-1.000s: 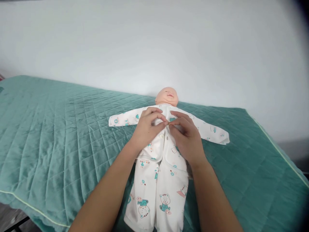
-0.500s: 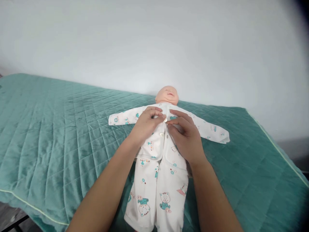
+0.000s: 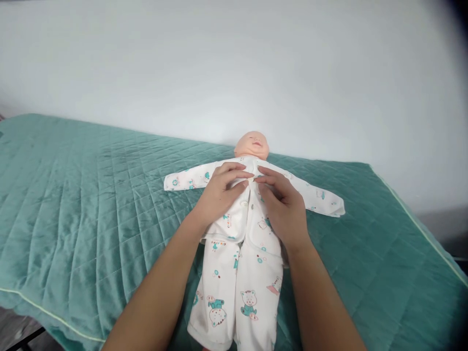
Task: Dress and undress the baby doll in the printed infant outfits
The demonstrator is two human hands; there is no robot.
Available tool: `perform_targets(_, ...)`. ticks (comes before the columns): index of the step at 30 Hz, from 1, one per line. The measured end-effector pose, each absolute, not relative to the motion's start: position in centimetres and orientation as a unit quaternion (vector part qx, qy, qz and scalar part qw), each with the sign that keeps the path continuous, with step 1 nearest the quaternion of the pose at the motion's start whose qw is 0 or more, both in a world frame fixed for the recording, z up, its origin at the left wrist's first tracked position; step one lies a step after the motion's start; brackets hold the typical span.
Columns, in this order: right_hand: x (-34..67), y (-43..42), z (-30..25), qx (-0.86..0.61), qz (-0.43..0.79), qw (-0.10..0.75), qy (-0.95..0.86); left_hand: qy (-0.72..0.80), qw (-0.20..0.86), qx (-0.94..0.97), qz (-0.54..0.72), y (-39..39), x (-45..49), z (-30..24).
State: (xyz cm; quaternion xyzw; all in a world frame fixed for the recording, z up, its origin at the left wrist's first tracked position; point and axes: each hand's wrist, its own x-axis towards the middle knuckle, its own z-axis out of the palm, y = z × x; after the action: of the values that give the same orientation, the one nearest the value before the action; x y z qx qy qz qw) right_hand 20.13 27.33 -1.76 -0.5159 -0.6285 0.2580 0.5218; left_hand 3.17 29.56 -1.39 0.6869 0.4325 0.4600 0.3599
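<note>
A baby doll (image 3: 252,145) lies on its back in a white printed baby shirt (image 3: 234,222) and matching trousers (image 3: 256,292). My left hand (image 3: 221,192) rests on the chest, its thumb and forefinger closed at the shirt's front edge beside a button (image 3: 251,180). From the other side, my right hand (image 3: 287,207) pinches the opposite edge at the same button. Fingertips partly cover that button, so whether it sits through its hole is unclear. Below it, a second button (image 3: 244,204) shows on the left panel, and the lower front hangs apart.
A green quilted cover (image 3: 91,209) spreads under the doll, with pale piping along its edges. Behind it rises a plain white wall (image 3: 219,63). A dark metal bar (image 3: 27,337) and grey floor show at the lower left.
My left forefinger has stretched toward the button, and my right fingertips have shifted slightly up. The button shows less than before. The doll stays in nearly the same place.
</note>
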Motion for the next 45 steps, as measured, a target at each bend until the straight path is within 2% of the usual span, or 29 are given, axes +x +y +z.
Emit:
perform_targets(9,20.2,27.4,-1.8,-0.502,0.251,0.516,-0.647,0.419,0.369,0.679,0.477,29.8,3.0,-1.6)
perform_targets(12,20.6,26.7,-0.1,-0.502,0.191,0.492,-0.686,0.416,0.388,0.653,0.500,29.8,2.8,-1.6)
perform_targets(14,20.9,25.7,1.7,-0.530,0.145,0.428,-0.718,0.414,0.403,0.656,0.485,29.6,2.3,-1.4)
perform_targets(19,20.3,23.1,4.5,-0.624,0.144,0.158,-0.752,0.387,0.432,0.738,0.345,29.0,0.6,-0.1)
perform_targets(22,19.3,22.9,4.1,-0.642,0.098,0.096,-0.754,0.364,0.423,0.778,0.288,28.8,0.0,0.4)
perform_targets(29,18.8,23.2,3.8,-0.639,0.110,0.075,-0.757,0.353,0.401,0.798,0.277,28.7,0.3,0.3)
perform_targets(35,19.3,23.7,3.6,-0.639,0.138,0.119,-0.747,0.348,0.406,0.793,0.293,28.9,0.3,-0.1)
perform_targets(45,20.0,24.8,3.7,-0.564,0.414,0.283,-0.657,0.350,0.467,0.743,0.327,28.9,0.4,0.1)
